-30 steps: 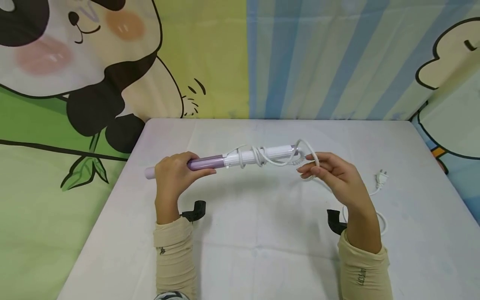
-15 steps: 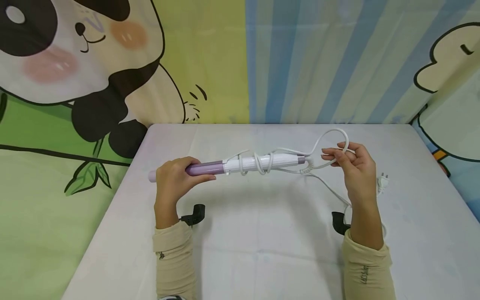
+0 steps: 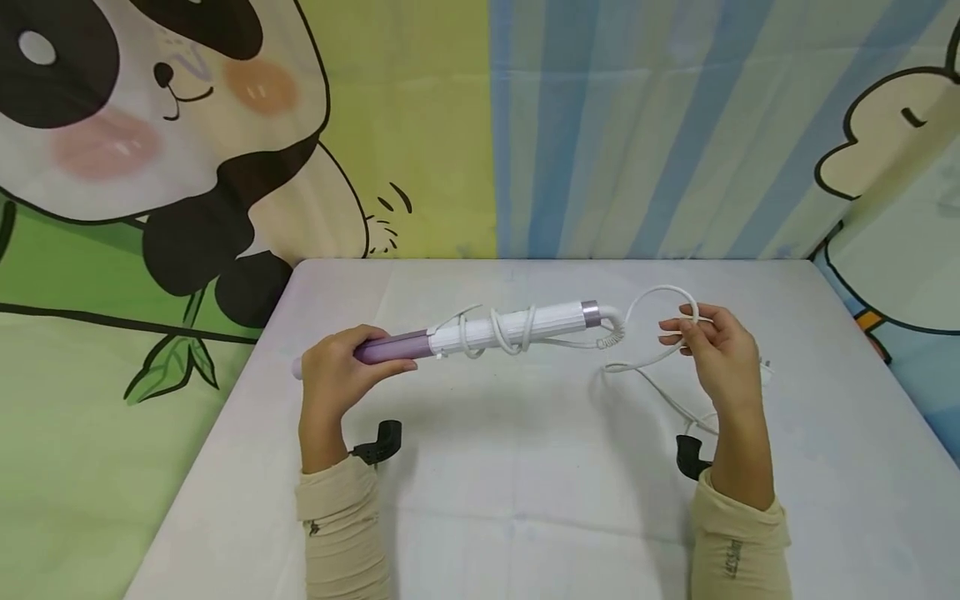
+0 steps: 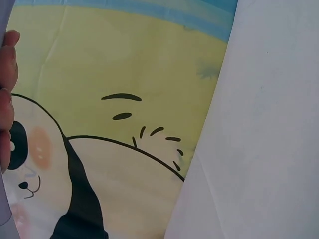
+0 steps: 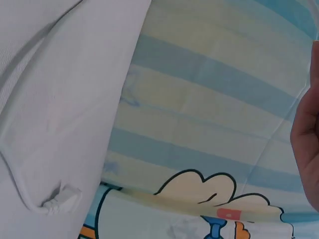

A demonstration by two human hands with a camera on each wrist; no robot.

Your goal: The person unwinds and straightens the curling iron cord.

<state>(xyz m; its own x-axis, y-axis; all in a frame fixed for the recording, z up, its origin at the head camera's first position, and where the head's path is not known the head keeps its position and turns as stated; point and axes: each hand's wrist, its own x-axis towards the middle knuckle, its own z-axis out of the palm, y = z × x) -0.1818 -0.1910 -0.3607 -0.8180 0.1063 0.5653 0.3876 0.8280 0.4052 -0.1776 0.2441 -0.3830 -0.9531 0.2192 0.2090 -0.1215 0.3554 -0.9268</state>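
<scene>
Gripped: curler (image 3: 480, 333), purple barrel end in left hand (image 3: 333, 379), held level above table (image 3: 525, 467) so wraps stay on. Right hand (image 3: 712, 350) pinches cord (image 3: 652, 300) loop beside handle, keeping slack clear. Plug (image 5: 62, 196) lies on table.

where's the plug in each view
Head: the plug is mostly hidden behind the right hand, on the table.
Left wrist: not in it.
Right wrist: plug lower left, on the table.
Shared landmark: the white cord leading to it; also the table.
</scene>
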